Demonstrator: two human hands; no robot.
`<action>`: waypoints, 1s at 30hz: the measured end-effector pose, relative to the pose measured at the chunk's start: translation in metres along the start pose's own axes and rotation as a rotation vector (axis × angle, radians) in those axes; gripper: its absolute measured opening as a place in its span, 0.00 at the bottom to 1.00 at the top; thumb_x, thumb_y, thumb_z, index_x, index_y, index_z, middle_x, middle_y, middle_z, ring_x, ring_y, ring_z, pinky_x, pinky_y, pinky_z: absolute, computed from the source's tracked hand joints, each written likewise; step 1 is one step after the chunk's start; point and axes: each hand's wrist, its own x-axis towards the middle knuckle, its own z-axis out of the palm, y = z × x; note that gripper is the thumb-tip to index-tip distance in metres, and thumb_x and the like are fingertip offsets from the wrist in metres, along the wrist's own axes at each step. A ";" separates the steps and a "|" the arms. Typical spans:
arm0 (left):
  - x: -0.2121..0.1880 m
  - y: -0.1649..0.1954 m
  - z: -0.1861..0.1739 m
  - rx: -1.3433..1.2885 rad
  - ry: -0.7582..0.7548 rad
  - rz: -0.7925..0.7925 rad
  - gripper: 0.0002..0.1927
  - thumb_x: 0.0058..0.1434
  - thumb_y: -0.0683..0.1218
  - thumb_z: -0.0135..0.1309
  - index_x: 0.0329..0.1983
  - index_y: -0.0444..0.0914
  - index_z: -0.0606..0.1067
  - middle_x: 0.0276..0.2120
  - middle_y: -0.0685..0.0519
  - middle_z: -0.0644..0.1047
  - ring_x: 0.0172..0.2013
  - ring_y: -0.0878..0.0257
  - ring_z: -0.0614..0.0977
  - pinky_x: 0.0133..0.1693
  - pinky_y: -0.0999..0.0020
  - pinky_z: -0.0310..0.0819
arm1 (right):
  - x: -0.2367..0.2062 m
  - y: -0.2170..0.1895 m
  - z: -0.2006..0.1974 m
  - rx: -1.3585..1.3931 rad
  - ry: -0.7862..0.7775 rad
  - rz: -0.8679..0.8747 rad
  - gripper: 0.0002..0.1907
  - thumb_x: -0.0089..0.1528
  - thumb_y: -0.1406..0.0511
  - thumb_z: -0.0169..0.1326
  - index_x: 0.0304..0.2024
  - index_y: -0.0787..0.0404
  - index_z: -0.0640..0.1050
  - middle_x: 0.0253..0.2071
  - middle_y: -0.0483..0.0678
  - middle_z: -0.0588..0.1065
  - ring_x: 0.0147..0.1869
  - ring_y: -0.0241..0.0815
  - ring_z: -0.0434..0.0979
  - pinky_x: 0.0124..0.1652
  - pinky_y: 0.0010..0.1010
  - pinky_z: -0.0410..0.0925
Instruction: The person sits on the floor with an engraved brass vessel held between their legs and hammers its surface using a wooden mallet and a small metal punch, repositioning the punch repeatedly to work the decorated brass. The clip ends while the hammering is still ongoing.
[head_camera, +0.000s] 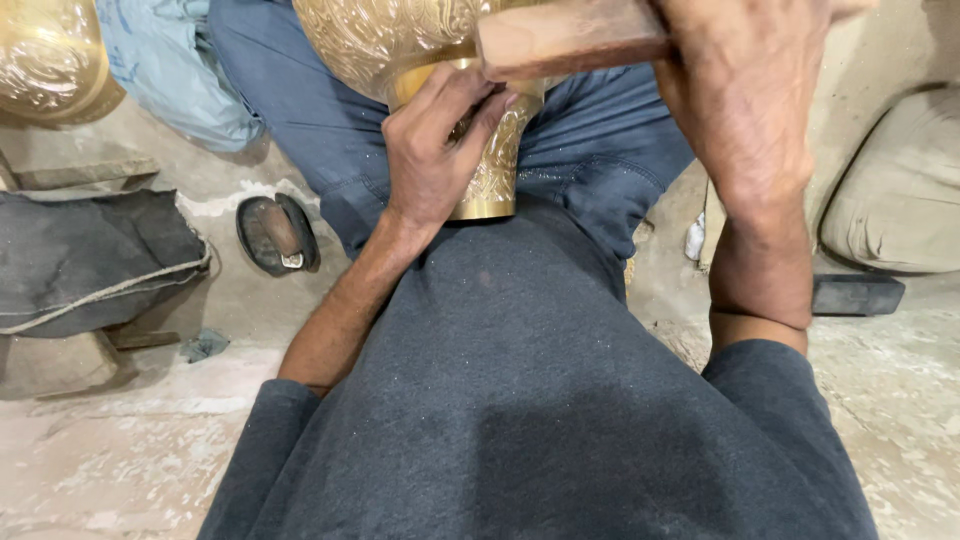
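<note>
Resting between your knees, the engraved brass vessel (400, 45) lies tipped toward you, its round belly at the top edge of the view and its flared, patterned neck (497, 165) pointing down at your dark grey shirt (520, 400). Your left hand (435, 150) is curled against that neck, fingers bent and pinched together at the narrow join under the belly; whatever small thing they may pinch there is hidden, so you cannot tell if they grip more than the brass itself. Your left forearm runs up from the lower left, wrist bent inward. Your right hand (745, 90) is closed round a wooden block-like mallet (565, 38), held just above the left fingers and across the vessel's shoulder; the right forearm comes straight up from the sleeve, back of the hand toward you. Your blue jeans (600, 150) frame the vessel on both sides. Out on the dusty floor lie a dark sandal (277, 233) and a folded dark cloth (95, 255) to your left, another brass piece (50, 55) in the top left corner, and a beige cushion (900, 195) to your right.
</note>
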 end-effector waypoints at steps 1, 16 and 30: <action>0.000 -0.002 0.002 -0.022 0.000 -0.002 0.17 0.69 0.42 0.65 0.58 0.36 0.77 0.41 0.54 0.81 0.40 0.66 0.86 0.39 0.75 0.87 | 0.001 0.000 -0.001 0.029 -0.027 0.025 0.22 0.57 0.71 0.62 0.53 0.59 0.75 0.47 0.50 0.73 0.50 0.56 0.75 0.50 0.45 0.68; 0.000 -0.004 0.002 0.023 -0.007 0.011 0.16 0.68 0.42 0.66 0.57 0.37 0.77 0.40 0.54 0.81 0.38 0.67 0.86 0.37 0.73 0.85 | -0.001 -0.001 0.004 0.118 0.053 0.046 0.20 0.59 0.72 0.61 0.52 0.60 0.72 0.49 0.53 0.71 0.54 0.56 0.71 0.55 0.46 0.64; -0.002 -0.001 0.001 0.001 0.004 0.026 0.17 0.69 0.41 0.65 0.59 0.37 0.76 0.42 0.54 0.80 0.42 0.66 0.87 0.44 0.74 0.88 | 0.001 0.001 -0.001 0.091 0.006 0.048 0.13 0.62 0.68 0.62 0.46 0.61 0.74 0.41 0.51 0.74 0.48 0.53 0.74 0.51 0.44 0.66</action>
